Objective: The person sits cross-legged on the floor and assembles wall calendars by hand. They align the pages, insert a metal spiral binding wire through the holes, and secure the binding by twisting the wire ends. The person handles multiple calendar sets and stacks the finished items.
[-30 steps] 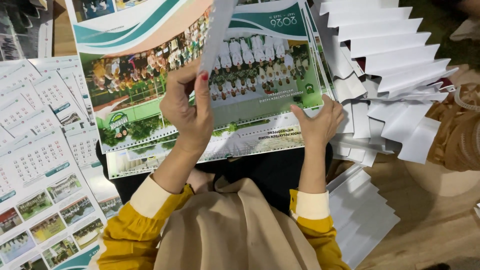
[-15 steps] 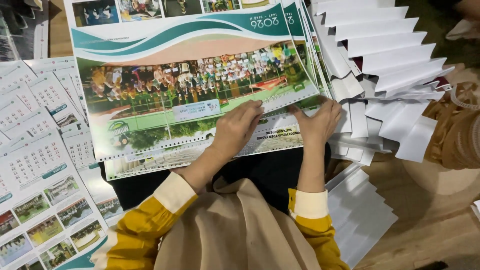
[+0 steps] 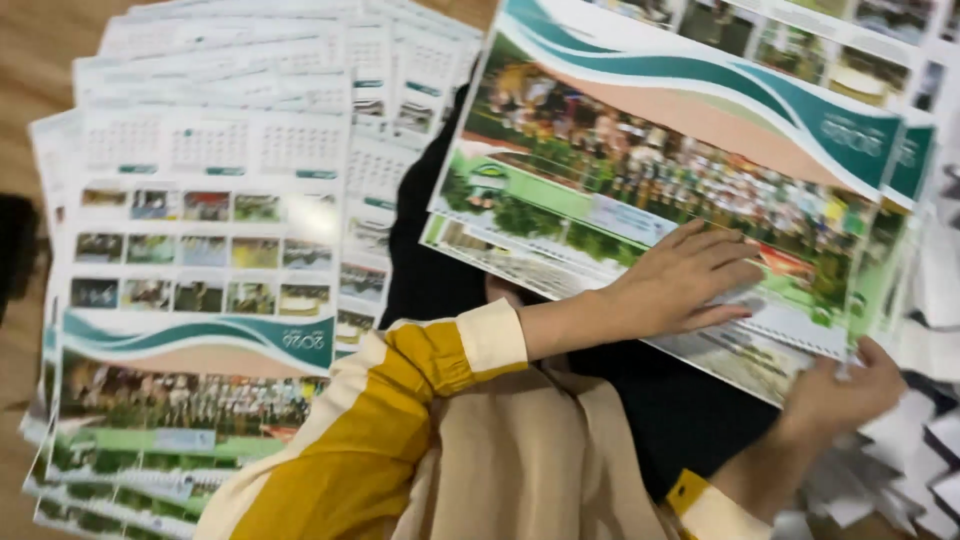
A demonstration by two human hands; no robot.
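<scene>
Left of frame: fanned stack of printed calendar sheets [image 3: 200,250], date grids above, photo strips and teal wave bands below, overlapping on a wooden floor [image 3: 30,60] that showed at the upper left corner

Centre: yellow and cream sleeve [image 3: 400,400] crossing a dark lap; left hand [image 3: 675,285] lay flat, fingers spread, palm pressing on the top calendar sheet [image 3: 680,170], gripping nothing

Right of centre: that sheet, a group photograph under a teal wave, sat tilted atop its pile

Lower right: right hand [image 3: 840,390] pinched the sheet's lower corner, fingers closed on the edge

Far right: white paper strips [image 3: 900,470], blurred

Step judged: squaring the top sheet on the pile; next move would call for aligned edges

Room otherwise not visible
</scene>
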